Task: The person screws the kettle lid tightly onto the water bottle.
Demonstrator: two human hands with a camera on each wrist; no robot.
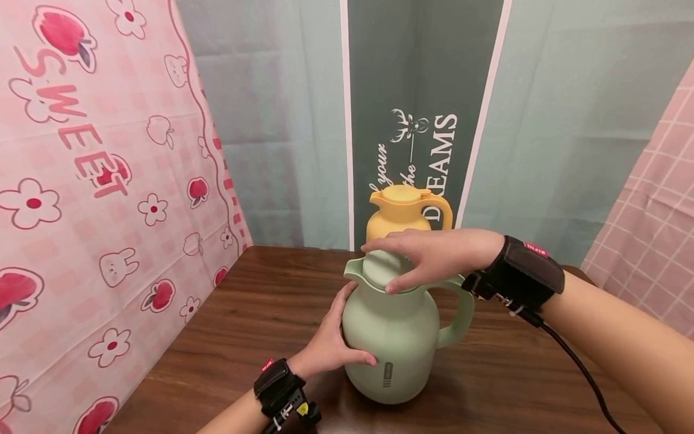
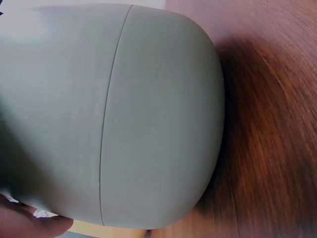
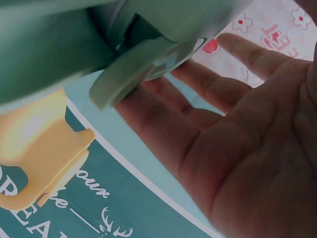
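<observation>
A pale green thermos jug (image 1: 390,331) stands upright on the wooden table. My left hand (image 1: 328,346) grips its rounded body from the left, thumb across the front and fingers round the far side. In the left wrist view the jug's lower body (image 2: 158,119) and part of that hand show. Over the jug's top, my right hand (image 1: 434,253) holds the round green lid (image 1: 382,268), thumb on the near edge and fingers across the far edge. The right wrist view shows fingertips against the lid's rim (image 3: 124,74). A green handle (image 1: 461,319) sticks out right, below the right wrist.
Behind the green jug stands a similar yellow jug (image 1: 398,217), partly hidden by my right hand. Patterned cloths hang around the wooden table (image 1: 260,301): pink (image 1: 135,163) on the left, teal at the back, pink check on the right. A black cable (image 1: 580,361) trails from the right wrist strap.
</observation>
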